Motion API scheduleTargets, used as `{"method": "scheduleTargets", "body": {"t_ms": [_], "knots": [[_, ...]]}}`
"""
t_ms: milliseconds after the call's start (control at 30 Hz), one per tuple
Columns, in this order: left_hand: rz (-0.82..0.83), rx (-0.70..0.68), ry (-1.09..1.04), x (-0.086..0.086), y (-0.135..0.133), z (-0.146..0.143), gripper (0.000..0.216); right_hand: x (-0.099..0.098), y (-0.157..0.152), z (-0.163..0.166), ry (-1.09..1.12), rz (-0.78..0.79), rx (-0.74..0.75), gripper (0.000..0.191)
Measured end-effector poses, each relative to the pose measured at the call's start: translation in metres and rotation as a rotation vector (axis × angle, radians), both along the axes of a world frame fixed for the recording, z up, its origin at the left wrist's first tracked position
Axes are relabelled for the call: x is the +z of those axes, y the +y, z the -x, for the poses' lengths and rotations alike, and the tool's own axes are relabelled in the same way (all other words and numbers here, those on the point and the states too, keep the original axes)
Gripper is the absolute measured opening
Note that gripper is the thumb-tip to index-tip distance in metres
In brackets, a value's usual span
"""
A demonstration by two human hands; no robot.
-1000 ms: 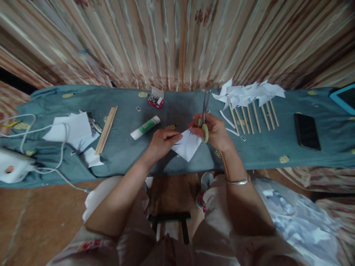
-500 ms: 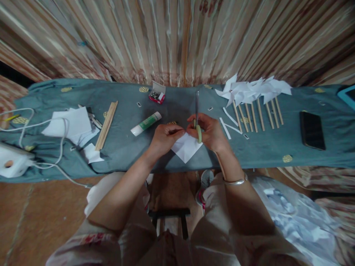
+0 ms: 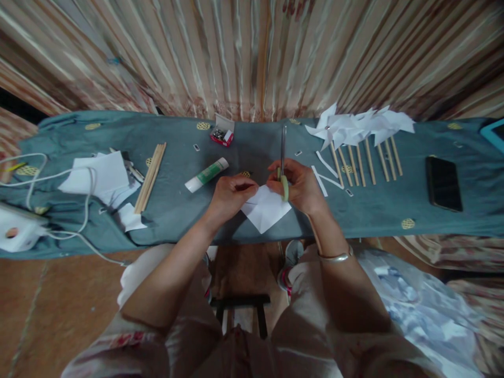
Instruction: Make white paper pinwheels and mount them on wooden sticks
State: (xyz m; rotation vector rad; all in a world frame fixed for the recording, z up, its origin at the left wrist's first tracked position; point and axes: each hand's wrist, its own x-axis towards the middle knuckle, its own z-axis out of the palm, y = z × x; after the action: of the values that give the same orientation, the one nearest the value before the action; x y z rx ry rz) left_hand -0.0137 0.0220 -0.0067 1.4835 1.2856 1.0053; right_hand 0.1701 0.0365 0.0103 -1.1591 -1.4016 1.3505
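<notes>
Pinches the white paper near its upper left edge with the left hand, thumb pressed to fingers; grips the scissors by the handles in the right hand, blades pointing away toward the curtain. Seems also to touch the paper's upper edge with the right fingertips, too small to be sure. Keeps the paper centred before the body, one corner pointing at the near edge of the cloth-covered table, just short of it. Has the most room ahead, over bare cloth between the small red box and the white pinwheels. Meets the glue stick near the left hand, and the paper strips just beside the right, then the wooden sticks.

Compared with half a second ago, shows the fingertips slightly farther apart. Compared with one second ago, points the blades straighter ahead and exposes more of the strips.
</notes>
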Motion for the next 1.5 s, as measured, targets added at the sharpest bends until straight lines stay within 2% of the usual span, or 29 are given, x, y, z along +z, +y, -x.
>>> {"method": "scheduleTargets", "body": {"t_ms": [700, 867, 1500], "knots": [[-0.003, -0.051, 0.136, 0.010, -0.005, 0.013, 0.010, -0.004, 0.003, -0.003, 0.031, 0.019, -0.032, 0.044], [-0.004, -0.037, 0.135, 0.009, -0.006, 0.016, 0.010, -0.003, 0.004, -0.004, 0.046, 0.016, -0.039, 0.039], [0.016, 0.032, 0.180, 0.009, -0.009, 0.028, 0.008, -0.001, 0.004, -0.003, 0.047, 0.059, -0.078, 0.039]]}}
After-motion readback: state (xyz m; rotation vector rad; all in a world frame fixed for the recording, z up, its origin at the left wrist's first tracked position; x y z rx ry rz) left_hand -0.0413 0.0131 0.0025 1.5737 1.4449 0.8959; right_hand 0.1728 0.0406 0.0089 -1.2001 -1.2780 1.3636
